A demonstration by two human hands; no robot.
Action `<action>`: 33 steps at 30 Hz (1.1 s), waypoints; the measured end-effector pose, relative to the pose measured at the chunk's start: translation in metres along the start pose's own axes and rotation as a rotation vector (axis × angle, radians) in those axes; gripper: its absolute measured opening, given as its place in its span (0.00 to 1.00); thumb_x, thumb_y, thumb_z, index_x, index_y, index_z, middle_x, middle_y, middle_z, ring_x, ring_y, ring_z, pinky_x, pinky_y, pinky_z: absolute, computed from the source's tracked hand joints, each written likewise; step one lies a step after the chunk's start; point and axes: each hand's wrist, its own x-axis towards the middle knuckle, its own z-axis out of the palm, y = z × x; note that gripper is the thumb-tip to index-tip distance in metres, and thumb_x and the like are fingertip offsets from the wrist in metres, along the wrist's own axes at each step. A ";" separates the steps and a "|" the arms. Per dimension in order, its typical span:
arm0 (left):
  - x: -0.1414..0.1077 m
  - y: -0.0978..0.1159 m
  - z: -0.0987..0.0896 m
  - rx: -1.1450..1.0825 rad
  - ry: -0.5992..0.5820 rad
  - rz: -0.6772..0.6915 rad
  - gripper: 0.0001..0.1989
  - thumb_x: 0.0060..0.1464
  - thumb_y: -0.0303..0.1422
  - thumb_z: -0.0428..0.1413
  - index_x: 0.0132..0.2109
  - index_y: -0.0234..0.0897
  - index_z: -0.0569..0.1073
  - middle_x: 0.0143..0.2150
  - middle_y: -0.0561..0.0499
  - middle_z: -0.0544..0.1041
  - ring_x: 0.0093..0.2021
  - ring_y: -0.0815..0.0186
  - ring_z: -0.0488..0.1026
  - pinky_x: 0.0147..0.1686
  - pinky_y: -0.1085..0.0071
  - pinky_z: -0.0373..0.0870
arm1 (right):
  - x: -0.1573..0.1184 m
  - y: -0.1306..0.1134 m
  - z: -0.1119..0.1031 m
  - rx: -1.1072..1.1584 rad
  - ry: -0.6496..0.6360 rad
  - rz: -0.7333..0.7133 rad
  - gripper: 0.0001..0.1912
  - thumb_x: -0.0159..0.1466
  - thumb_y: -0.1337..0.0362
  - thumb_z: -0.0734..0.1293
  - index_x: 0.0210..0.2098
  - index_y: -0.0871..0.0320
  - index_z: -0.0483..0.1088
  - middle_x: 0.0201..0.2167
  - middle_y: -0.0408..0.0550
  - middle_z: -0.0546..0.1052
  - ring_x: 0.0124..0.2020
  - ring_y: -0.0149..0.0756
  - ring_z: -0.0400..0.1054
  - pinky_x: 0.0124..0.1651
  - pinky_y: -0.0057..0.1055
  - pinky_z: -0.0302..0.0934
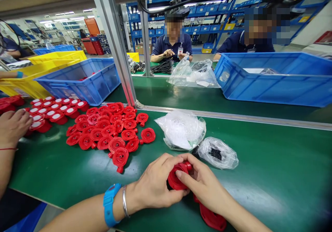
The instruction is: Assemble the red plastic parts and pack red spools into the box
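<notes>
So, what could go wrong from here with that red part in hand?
The red part could slip if the left hand and right hand lose their fingertip hold. The right forearm, passing over another red piece, might shift it. The small plastic bag lies close beyond the right hand and could get knocked.

Two people opposite (171, 47), two nearer plastic bags (183, 130), one silver bangle (125, 201), dozens of red parts (120, 157)

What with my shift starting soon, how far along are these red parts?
White-topped parts in rows look done. Left hand and right hand hold one red part. The loose heap is probably left to do; the piece beside the right forearm, I can't tell.
</notes>
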 end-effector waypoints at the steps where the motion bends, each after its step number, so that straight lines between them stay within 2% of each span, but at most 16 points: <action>1: 0.000 0.000 0.000 -0.002 0.005 0.008 0.35 0.48 0.32 0.63 0.62 0.40 0.60 0.51 0.45 0.73 0.49 0.61 0.72 0.49 0.65 0.72 | 0.000 0.001 0.000 -0.008 0.001 0.002 0.12 0.65 0.56 0.64 0.44 0.56 0.67 0.37 0.45 0.74 0.37 0.36 0.67 0.39 0.31 0.62; 6: -0.001 0.000 0.000 -0.007 0.007 0.010 0.37 0.46 0.31 0.64 0.63 0.39 0.61 0.51 0.43 0.74 0.49 0.59 0.72 0.49 0.65 0.73 | 0.002 0.002 -0.002 0.031 -0.025 0.008 0.11 0.64 0.57 0.64 0.42 0.57 0.66 0.34 0.44 0.72 0.35 0.35 0.65 0.38 0.30 0.60; 10: -0.003 0.000 0.002 0.009 0.018 0.028 0.34 0.48 0.31 0.62 0.61 0.38 0.61 0.49 0.43 0.73 0.47 0.59 0.72 0.47 0.64 0.73 | 0.001 -0.001 -0.001 0.014 -0.020 -0.019 0.11 0.64 0.56 0.65 0.39 0.57 0.65 0.33 0.43 0.70 0.34 0.33 0.63 0.39 0.30 0.60; 14: -0.001 0.003 -0.003 0.084 -0.061 0.012 0.29 0.49 0.31 0.59 0.59 0.36 0.63 0.48 0.43 0.71 0.46 0.60 0.71 0.45 0.65 0.73 | 0.001 0.000 0.000 -0.035 -0.039 -0.013 0.13 0.65 0.53 0.63 0.42 0.56 0.66 0.36 0.45 0.72 0.36 0.34 0.65 0.39 0.31 0.61; 17: 0.004 0.007 -0.018 0.271 -0.193 -0.091 0.24 0.46 0.27 0.56 0.53 0.36 0.67 0.45 0.45 0.71 0.43 0.59 0.69 0.44 0.61 0.71 | 0.002 0.004 -0.002 -0.104 -0.036 0.049 0.22 0.64 0.49 0.64 0.51 0.54 0.62 0.34 0.45 0.73 0.32 0.34 0.67 0.35 0.32 0.62; 19: 0.006 0.009 -0.032 0.460 -0.253 -0.144 0.21 0.42 0.24 0.54 0.47 0.35 0.69 0.44 0.44 0.70 0.43 0.56 0.67 0.45 0.58 0.68 | 0.002 0.005 -0.004 -0.180 0.025 0.066 0.28 0.63 0.46 0.65 0.55 0.55 0.60 0.32 0.44 0.72 0.29 0.34 0.66 0.34 0.33 0.63; 21: 0.009 0.009 -0.047 0.598 -0.293 -0.156 0.19 0.39 0.23 0.55 0.43 0.34 0.70 0.46 0.43 0.70 0.46 0.54 0.65 0.47 0.55 0.64 | 0.002 0.005 -0.007 -0.241 0.092 0.047 0.28 0.63 0.44 0.63 0.55 0.55 0.59 0.30 0.44 0.71 0.29 0.34 0.66 0.35 0.34 0.63; 23: 0.011 0.006 -0.060 0.622 -0.318 -0.133 0.22 0.39 0.28 0.60 0.46 0.35 0.71 0.50 0.42 0.69 0.51 0.51 0.64 0.51 0.52 0.60 | 0.001 0.004 -0.009 -0.279 0.134 0.016 0.26 0.64 0.44 0.62 0.54 0.54 0.60 0.29 0.43 0.70 0.29 0.34 0.66 0.35 0.34 0.62; 24: 0.013 0.003 -0.065 0.612 -0.299 -0.137 0.27 0.38 0.34 0.63 0.49 0.36 0.70 0.52 0.42 0.69 0.53 0.50 0.63 0.53 0.52 0.58 | 0.000 0.003 -0.009 -0.296 0.146 0.004 0.25 0.65 0.44 0.61 0.53 0.54 0.60 0.29 0.43 0.70 0.29 0.34 0.65 0.35 0.34 0.61; 26: 0.018 -0.008 -0.071 0.625 -0.156 -0.208 0.35 0.39 0.45 0.65 0.54 0.37 0.69 0.55 0.42 0.68 0.55 0.49 0.62 0.53 0.51 0.56 | -0.001 0.002 -0.009 -0.323 0.158 -0.017 0.24 0.65 0.45 0.61 0.52 0.54 0.61 0.28 0.42 0.69 0.29 0.34 0.65 0.35 0.34 0.61; 27: 0.021 -0.016 -0.072 0.659 -0.059 -0.265 0.36 0.42 0.49 0.64 0.56 0.37 0.68 0.55 0.41 0.68 0.55 0.49 0.62 0.53 0.51 0.56 | -0.001 0.001 -0.009 -0.334 0.159 -0.028 0.23 0.65 0.45 0.61 0.52 0.54 0.61 0.28 0.42 0.69 0.29 0.34 0.65 0.35 0.34 0.61; 29: 0.028 -0.032 -0.072 0.753 0.081 -0.363 0.32 0.48 0.50 0.61 0.56 0.37 0.69 0.54 0.40 0.70 0.54 0.49 0.64 0.52 0.50 0.55 | -0.001 0.000 -0.007 -0.353 0.163 -0.054 0.22 0.65 0.46 0.61 0.51 0.53 0.62 0.28 0.43 0.69 0.29 0.34 0.65 0.35 0.34 0.61; 30: 0.030 -0.039 -0.071 0.792 0.096 -0.384 0.31 0.49 0.49 0.61 0.56 0.37 0.70 0.53 0.40 0.71 0.54 0.48 0.64 0.52 0.50 0.54 | -0.001 0.000 -0.007 -0.361 0.167 -0.069 0.22 0.65 0.47 0.61 0.51 0.53 0.62 0.29 0.43 0.70 0.29 0.34 0.65 0.35 0.34 0.61; 33: 0.036 -0.053 -0.069 0.840 0.024 -0.389 0.27 0.48 0.43 0.64 0.53 0.37 0.73 0.47 0.41 0.75 0.50 0.48 0.68 0.50 0.49 0.55 | -0.002 0.000 -0.006 -0.363 0.180 -0.108 0.20 0.65 0.48 0.61 0.49 0.54 0.64 0.31 0.45 0.71 0.29 0.34 0.65 0.34 0.34 0.62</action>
